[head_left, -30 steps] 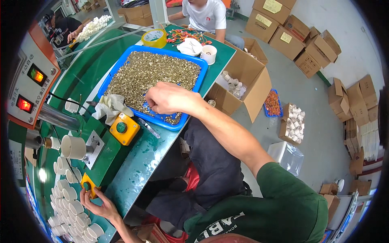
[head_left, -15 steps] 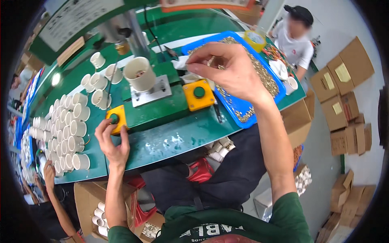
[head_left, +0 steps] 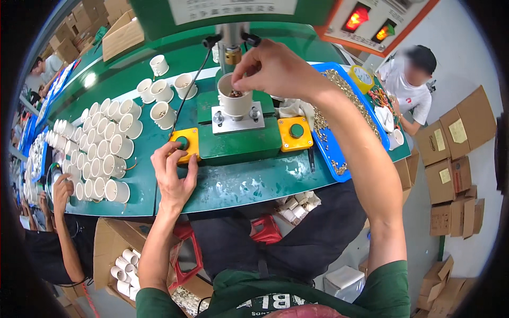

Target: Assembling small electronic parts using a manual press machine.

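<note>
My left hand (head_left: pixel 174 172) lies on the left yellow button box (head_left: pixel 191 152), its fingers bent loosely over the green button (head_left: pixel 182 142) and nothing held in them. My right hand (head_left: pixel 283 71) reaches across to a white cup-shaped part (head_left: pixel 236 104), fingertips pinched together inside its mouth. Whatever they pinch is too small or hidden to make out; small coppery bits show inside the cup. That cup stands upright on a bolted metal plate (head_left: pixel 241 124) over a green block (head_left: pixel 238 148). Right above it hangs the machine's brass-tipped spindle (head_left: pixel 232 56).
A second yellow button box (head_left: pixel 302 142) sits right of the block. Beyond it lies a blue tray (head_left: pixel 324 152) of small brass pieces. Many white cups (head_left: pixel 117 192) crowd the table's left. One co-worker (head_left: pixel 411 79) is at the far right; another's hand (head_left: pixel 62 188) is at left.
My right hand has moved left and down from above the blue tray to the cup's mouth. My left hand stays on its button box. The whole view has shifted.
</note>
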Tool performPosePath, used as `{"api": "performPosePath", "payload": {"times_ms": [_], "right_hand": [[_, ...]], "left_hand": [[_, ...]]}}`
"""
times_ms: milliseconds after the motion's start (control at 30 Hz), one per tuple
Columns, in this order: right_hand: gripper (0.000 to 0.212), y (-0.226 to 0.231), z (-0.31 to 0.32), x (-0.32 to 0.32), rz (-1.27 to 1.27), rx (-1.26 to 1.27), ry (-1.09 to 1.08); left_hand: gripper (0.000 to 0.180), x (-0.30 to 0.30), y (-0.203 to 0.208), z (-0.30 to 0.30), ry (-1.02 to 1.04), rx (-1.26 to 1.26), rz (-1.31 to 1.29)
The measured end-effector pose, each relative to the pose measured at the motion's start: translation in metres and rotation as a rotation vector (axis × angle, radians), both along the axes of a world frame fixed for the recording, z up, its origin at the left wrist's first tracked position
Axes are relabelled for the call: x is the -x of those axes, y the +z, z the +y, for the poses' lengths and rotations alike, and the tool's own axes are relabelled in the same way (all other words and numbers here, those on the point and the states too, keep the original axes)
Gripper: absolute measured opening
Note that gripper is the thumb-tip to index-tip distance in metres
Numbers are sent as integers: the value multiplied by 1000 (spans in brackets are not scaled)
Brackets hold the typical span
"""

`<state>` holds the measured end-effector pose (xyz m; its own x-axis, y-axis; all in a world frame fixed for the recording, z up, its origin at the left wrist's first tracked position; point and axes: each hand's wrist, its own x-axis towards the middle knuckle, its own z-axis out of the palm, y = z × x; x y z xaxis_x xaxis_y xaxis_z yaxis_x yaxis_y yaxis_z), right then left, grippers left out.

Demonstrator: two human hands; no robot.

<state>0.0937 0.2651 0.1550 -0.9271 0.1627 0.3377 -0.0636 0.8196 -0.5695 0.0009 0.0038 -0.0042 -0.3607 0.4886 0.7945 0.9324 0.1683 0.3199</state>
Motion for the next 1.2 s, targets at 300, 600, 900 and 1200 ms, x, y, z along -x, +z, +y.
{"api": "performPosePath", "payload": {"times_ms": [300,600,900,1200], "right_hand": [[16,6,-8,-2,-109,22,-55],[17,6,-1,-17,32,24,-114],[14,-88,-55,-80,167,40,-310],[48,-98,-97,-32,-68,-252,-326]], "left_hand": [[31,2,0,-3,9,14,-3],[30,-1,-2,-1,-5,27,-1],[29,1,4,-2,14,52,-17],[32,0,-3,0,7,-4,8]]}}
